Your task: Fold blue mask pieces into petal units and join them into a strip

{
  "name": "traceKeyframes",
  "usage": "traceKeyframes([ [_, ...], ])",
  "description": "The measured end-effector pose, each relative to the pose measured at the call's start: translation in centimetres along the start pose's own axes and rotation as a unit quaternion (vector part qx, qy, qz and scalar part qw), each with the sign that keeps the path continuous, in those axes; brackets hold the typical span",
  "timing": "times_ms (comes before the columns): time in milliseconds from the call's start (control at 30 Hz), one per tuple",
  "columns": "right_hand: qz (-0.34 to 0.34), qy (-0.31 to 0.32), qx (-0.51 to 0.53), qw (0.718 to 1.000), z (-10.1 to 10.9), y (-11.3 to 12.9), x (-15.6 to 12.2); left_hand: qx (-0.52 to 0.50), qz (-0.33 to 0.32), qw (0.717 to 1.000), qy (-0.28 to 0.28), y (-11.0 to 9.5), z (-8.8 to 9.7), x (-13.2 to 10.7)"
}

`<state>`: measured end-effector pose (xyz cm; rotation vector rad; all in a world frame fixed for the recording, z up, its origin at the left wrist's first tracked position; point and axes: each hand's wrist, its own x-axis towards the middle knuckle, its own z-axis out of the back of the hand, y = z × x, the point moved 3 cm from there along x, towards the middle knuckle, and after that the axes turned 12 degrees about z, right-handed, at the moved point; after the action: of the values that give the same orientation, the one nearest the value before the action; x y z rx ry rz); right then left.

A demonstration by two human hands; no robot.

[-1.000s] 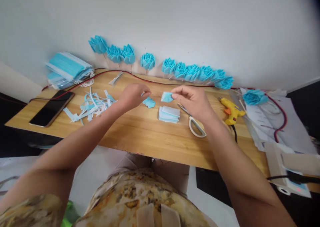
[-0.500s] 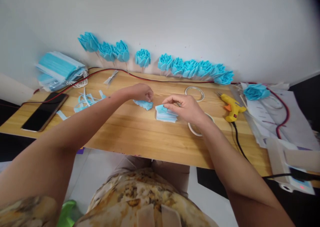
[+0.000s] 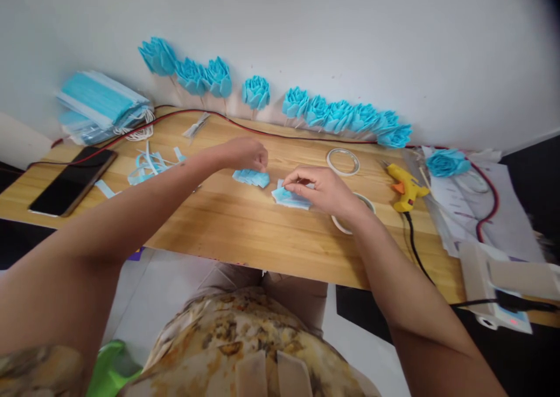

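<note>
The stack of soft, pleated sheets, blue and white, lies right under the fingertips of the right hand. It is flat and roughly rectangular, its longer axis running left to right with the right end a little nearer the body. That hand's thumb and forefinger come together over its far-left corner; whether they grip a sheet, I cannot tell.

The two hands are apart. The left hand is curled, knuckles up, over the petals; its grip is hidden. These are thin blue pieces, overlapping in a short band that also runs left to right, just left of the stack.

Beyond the right hand lies a pale ring; to its right, a yellow plastic glue gun. Past both hands, ruffled blue flowers on thin stems line the wall.
</note>
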<state>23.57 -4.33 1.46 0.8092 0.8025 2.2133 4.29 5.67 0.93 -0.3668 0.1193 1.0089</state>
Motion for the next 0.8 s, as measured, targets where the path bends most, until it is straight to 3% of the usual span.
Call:
traceKeyframes([
  [67, -0.004, 0.002, -0.002, 1.0, 0.0, -0.2, 0.0, 0.014, -0.009, 1.0, 0.021, -0.1, -1.1, 1.0],
  [200, -0.017, -0.001, -0.01, 1.0, 0.0, -0.4, -0.1, 0.012, -0.024, 1.0, 0.008, 0.0, -2.2, 1.6],
  [367, -0.022, 0.0, 0.006, 1.0, -0.1, 0.0, -0.2, -0.055, -0.049, 0.997, 0.002, -0.4, -0.3, -0.8],
  [533, -0.036, -0.018, 0.029, 0.999, -0.3, 1.1, -0.1, -0.106, -0.061, 0.992, -0.007, -2.1, 2.0, -3.7],
  [800, -0.024, -0.042, 0.048, 0.998, -0.7, 1.8, 0.1, -0.105, -0.098, 0.989, 0.02, -4.8, 2.0, -5.3],
])
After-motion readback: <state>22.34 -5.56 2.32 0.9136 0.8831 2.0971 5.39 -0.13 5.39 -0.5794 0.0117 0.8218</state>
